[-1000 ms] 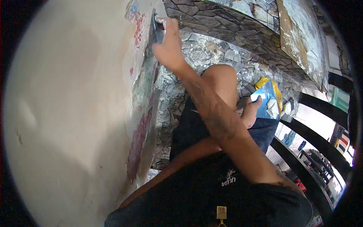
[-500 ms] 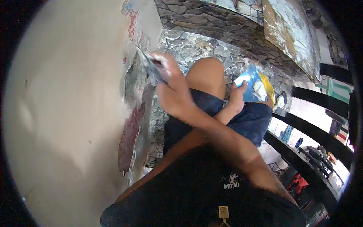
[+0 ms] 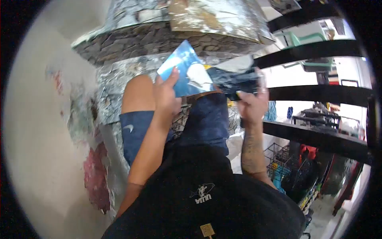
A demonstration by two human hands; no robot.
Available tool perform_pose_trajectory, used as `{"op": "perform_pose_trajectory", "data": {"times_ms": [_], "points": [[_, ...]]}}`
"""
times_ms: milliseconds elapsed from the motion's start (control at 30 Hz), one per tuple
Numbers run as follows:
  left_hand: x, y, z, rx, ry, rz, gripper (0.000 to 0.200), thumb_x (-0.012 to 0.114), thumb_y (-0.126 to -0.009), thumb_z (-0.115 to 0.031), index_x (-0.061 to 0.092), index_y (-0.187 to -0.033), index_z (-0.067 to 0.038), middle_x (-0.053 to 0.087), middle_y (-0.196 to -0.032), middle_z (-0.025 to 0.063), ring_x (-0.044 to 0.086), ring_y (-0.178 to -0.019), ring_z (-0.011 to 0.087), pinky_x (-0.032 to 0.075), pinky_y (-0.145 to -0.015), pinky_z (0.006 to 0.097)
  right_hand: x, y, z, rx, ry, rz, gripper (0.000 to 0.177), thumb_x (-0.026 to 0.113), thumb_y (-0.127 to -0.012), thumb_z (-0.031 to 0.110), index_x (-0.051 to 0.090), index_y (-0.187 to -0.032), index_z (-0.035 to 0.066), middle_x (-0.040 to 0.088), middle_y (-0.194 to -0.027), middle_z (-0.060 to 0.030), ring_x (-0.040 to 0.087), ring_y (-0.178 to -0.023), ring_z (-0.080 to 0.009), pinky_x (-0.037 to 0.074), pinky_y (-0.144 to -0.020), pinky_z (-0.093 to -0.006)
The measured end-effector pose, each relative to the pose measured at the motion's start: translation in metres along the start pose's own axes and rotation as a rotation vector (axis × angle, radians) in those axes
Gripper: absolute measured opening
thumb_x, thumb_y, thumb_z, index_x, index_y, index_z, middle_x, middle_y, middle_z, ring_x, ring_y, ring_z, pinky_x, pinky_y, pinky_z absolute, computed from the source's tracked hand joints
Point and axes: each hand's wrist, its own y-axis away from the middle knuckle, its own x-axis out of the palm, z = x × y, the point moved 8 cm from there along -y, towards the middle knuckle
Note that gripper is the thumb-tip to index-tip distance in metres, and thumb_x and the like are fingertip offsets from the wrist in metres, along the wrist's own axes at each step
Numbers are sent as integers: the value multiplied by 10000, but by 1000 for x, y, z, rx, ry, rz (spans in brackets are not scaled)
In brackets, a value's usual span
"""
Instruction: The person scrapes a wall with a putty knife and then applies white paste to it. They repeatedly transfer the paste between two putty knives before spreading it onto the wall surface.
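Head: right hand (image 3: 251, 104) farther from wall (image 3: 43, 131)

Black rails (image 3: 318, 93) beside a stained pale wall (image 3: 43, 131).

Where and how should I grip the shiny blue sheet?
I'd pinch the blue sheet by its bare left edge, coming from the person's left, where the left hand has its thumb on top. It looks thin and flat, and the white lump sits toward its right.
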Motion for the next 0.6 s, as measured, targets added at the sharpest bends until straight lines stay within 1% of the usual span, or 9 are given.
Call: {"op": "perform_pose_trajectory", "data": {"times_ms": [33, 67, 133, 233, 333, 367, 500, 567, 600], "points": [[7, 1, -1, 4, -26, 12, 274, 546, -882, -144, 483, -1106, 1, 589, -980, 98, 601, -852, 202, 513, -752, 347, 8, 5, 2, -27, -24, -15, 687, 555, -573, -107, 454, -1240, 18, 481, -1207, -106, 470, -1111, -224, 364, -977, -338], [12, 5, -3, 14, -55, 10, 274, 538, -887, -160, 474, -1107, -11, 586, -984, 102, 605, -867, 210, 519, -768, 352, 9, 7, 0, 41, -54, 19, 644, 570, -578, -106, 471, -1204, 11, 473, -1206, -94, 453, -1129, -224, 360, -979, -341], [23, 11, -8, 20, -77, -9, 253, 520, -892, -126, 484, -1103, 8, 589, -993, 111, 604, -881, 220, 516, -780, 351, 7, 10, 0, -9, 96, 99, 588, 592, -625, -78, 474, -1192, 27, 472, -1197, -88, 450, -1125, -214, 362, -968, -343], [19, 10, -13, 3, -67, 3, 236, 514, -889, -73, 491, -1096, 39, 592, -1010, 127, 605, -910, 221, 512, -798, 351, 37, 23, 16, -232, 418, 285, 525, 581, -677, -69, 489, -1177, 62, 482, -1177, -104, 457, -1117, -231, 352, -964, -347], [20, 13, -10, 18, -22, 29, 237, 514, -888, -71, 490, -1097, 39, 591, -1009, 126, 605, -909, 222, 510, -800, 353, 53, 26, 24, -419, 520, 470, 492, 538, -702, -105, 506, -1153, 90, 485, -1157, -133, 464, -1112, -274, 355, -956, -345], [20, 17, -11, 7, -25, 24, 238, 514, -888, -70, 489, -1098, 38, 591, -1011, 125, 605, -911, 223, 510, -802, 354, 57, 28, 27, -451, 586, 501, 529, 516, -668, -159, 518, -1131, 96, 461, -1182, -157, 460, -1113, -320, 354, -965, -362], [40, 42, -27, -9, 42, 61, 234, 502, -891, -64, 482, -1103, 34, 582, -1027, 126, 595, -926, 229, 499, -813, 369, 62, 29, 20, -462, 656, 542, 590, 497, -635, -179, 517, -1149, 110, 420, -1235, -163, 437, -1156, -338, 334, -1003, -414], [51, 51, -32, -14, 100, 129, 224, 493, -904, -90, 488, -1095, 28, 577, -1020, 118, 589, -908, 207, 492, -800, 347, 44, 17, -8, -365, 944, 543, 606, 503, -622, -178, 512, -1159, 103, 419, -1249, -162, 416, -1186, -341, 330, -1010, -414], [56, 54, -49, 157, -94, 160, 222, 499, -904, -99, 492, -1090, 22, 574, -1008, 107, 584, -903, 193, 487, -792, 335, 37, 8, -25, -317, 1059, 550, 614, 506, -615, -177, 510, -1164, 99, 419, -1256, -162, 405, -1200, -343, 327, -1014, -414]]}}
